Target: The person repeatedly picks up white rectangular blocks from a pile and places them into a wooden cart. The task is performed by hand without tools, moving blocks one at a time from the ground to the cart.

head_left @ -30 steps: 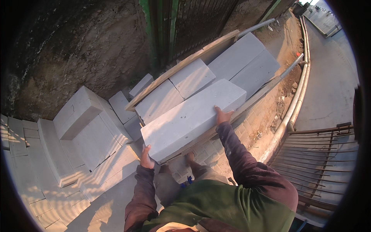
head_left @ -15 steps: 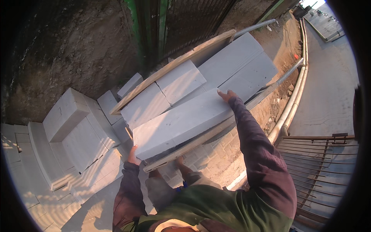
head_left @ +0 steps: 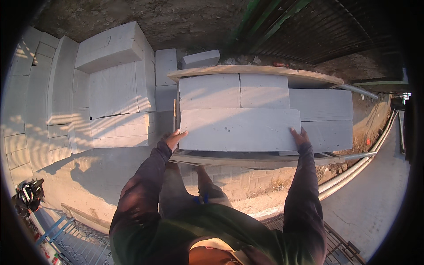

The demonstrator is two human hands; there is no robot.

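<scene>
Long grey concrete block (head_left: 240, 130) lying flat at the near edge of a wooden platform (head_left: 265, 159), with similar blocks (head_left: 265, 90) just beyond it. Left hand (head_left: 174, 139) grips the block's left end, fingers curled over the corner; right hand (head_left: 299, 137) grips its right end. Stacked blocks (head_left: 112, 84) stand at far left.
</scene>
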